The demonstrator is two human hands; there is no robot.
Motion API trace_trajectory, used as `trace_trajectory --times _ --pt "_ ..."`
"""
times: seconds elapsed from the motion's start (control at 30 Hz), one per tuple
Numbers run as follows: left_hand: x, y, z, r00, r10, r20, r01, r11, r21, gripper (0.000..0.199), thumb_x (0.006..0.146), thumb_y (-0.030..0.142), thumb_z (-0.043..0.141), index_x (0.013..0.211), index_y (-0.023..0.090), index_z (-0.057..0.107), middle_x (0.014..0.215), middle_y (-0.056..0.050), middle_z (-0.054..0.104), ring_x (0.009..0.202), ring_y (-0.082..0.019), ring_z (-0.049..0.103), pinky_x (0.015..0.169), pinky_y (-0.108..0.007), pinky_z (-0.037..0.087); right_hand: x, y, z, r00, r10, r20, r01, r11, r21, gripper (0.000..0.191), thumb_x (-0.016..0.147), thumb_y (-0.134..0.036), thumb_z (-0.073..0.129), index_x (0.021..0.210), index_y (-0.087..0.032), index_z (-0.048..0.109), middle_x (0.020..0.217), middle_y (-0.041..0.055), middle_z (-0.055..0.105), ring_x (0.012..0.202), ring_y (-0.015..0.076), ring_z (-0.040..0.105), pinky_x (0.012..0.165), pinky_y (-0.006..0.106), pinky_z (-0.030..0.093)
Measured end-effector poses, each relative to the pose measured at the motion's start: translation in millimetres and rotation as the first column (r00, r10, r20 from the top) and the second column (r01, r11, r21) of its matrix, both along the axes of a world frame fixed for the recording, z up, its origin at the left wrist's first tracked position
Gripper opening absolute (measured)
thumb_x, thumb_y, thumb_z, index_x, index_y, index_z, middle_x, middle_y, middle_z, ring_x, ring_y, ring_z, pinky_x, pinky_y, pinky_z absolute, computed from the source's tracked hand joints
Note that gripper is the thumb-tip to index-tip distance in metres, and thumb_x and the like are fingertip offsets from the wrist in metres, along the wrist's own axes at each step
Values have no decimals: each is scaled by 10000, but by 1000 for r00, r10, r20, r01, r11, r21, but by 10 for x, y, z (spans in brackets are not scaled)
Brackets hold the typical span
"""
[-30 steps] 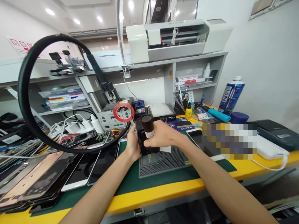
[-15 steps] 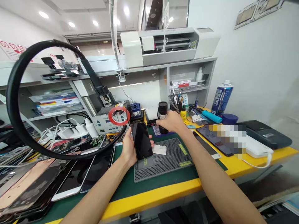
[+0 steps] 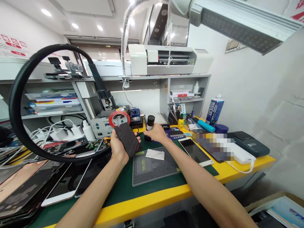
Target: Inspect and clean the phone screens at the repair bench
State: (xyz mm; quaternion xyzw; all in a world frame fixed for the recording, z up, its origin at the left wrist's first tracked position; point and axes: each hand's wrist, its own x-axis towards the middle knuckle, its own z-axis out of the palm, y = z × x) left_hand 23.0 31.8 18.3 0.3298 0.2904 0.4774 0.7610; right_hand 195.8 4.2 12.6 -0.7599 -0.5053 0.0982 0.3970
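Note:
My left hand (image 3: 118, 147) is closed around a dark phone (image 3: 128, 139), tilted, with a fine ridged pattern on the face towards me. To its right my right hand (image 3: 156, 133) grips a black cylindrical bottle (image 3: 150, 123) with a pale label, upright near the back of the bench. Whether the bottle's base touches the bench I cannot tell. Between my forearms lies a grey perforated mat (image 3: 156, 171) with a crumpled white wipe (image 3: 155, 154) on it.
At left, a black gooseneck hose (image 3: 14, 104) loops over stacked phone parts (image 3: 26, 186) and white-edged screens. Red tape (image 3: 114, 118) stands behind my left hand. A white tablet (image 3: 196, 152), a blue spray can (image 3: 214, 110) and a black case (image 3: 249, 144) are at right. A lamp (image 3: 239, 25) hangs overhead.
The phone in my left hand has moved left, its visible face turning from glossy black to ridged. My right hand has carried the bottle left. The view has shifted, bringing the lamp into sight.

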Motion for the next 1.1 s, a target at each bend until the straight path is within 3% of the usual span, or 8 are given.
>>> trace_trajectory --times 0.17,0.27,0.5,0.73,0.9,0.97,1.1 --pt "21 1 -53 999 -35 -7 35 999 -12 664 921 652 280 1101 120 633 860 -150 720 655 -261 707 657 -443 610 -106 204 -70 994 -31 102 29 999 16 321 791 -398 677 1012 -165 692 1027 117 735 984 258 692 740 254 455" --pt "17 12 -63 998 -62 -3 62 998 -31 659 919 655 293 1074 117 640 865 -155 721 650 -265 707 653 -441 611 -111 302 -79 991 -5 133 6 1000 -8 324 825 -397 679 1067 -180 688 1061 106 730 1045 270 680 797 281 471" --pt "-45 32 -2 994 -93 54 97 992 -76 667 920 666 298 967 106 657 827 -134 710 593 -217 676 633 -399 612 -157 347 -63 992 69 102 -53 987 -149 347 957 -423 604 1119 -119 641 1071 69 664 965 170 655 869 362 563" --pt "-85 89 -7 982 -159 99 166 984 -64 690 905 701 281 908 125 660 789 -142 708 664 -236 703 605 -375 612 -253 277 -103 995 97 1 -94 962 -255 367 986 -451 553 1114 -115 629 975 52 663 812 118 652 736 284 578" --pt "-96 94 -24 966 -246 79 251 967 -48 688 902 696 311 996 122 679 829 -155 725 711 -256 720 616 -389 616 3 -16 17 989 138 -45 -145 954 -261 440 929 -532 583 952 -101 674 631 6 626 503 88 566 472 194 466" --pt "-89 60 -24 956 -282 77 285 958 -36 668 901 688 337 1007 126 681 850 -158 731 717 -260 725 624 -391 618 133 -234 69 984 172 -50 -179 948 -264 386 880 -489 645 948 -113 702 620 8 633 516 83 564 451 167 434" --pt "-43 -6 -68 934 -350 77 352 936 -24 676 879 707 379 999 120 693 869 -176 737 712 -284 728 622 -416 619 218 -610 82 954 295 -59 -296 882 -366 376 700 -399 800 952 -123 757 719 26 687 568 99 574 451 171 393"
